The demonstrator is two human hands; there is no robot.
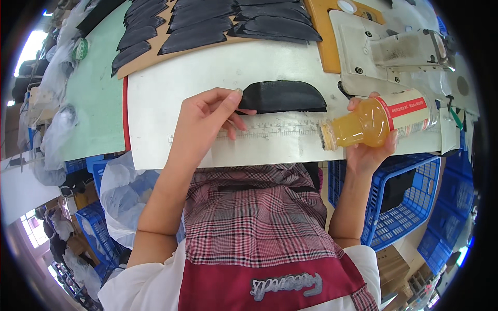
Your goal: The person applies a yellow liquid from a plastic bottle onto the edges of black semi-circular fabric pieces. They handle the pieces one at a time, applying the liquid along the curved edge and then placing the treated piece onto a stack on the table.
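My left hand (203, 120) pinches the left end of a black half-moon-shaped piece (284, 97) between thumb and fingers, just above the white worktable (155, 109). The piece has one straight edge toward me and a curved edge away from me. In my right hand (369, 154) is a bottle (372, 122) of cloudy yellow liquid with a red and cream label. It is tipped on its side, its crusted, dark-tipped mouth pointing left, close to the right end of the black piece. The fingers wrap round the bottle from below and behind.
Rows of similar black pieces (197, 39) lie on a tan board at the back. A sewing machine (410, 49) stands at the back right. Ruler markings (280, 127) run along the table near its front edge. A blue crate (399, 207) sits below right, a plastic bag (124, 192) below left.
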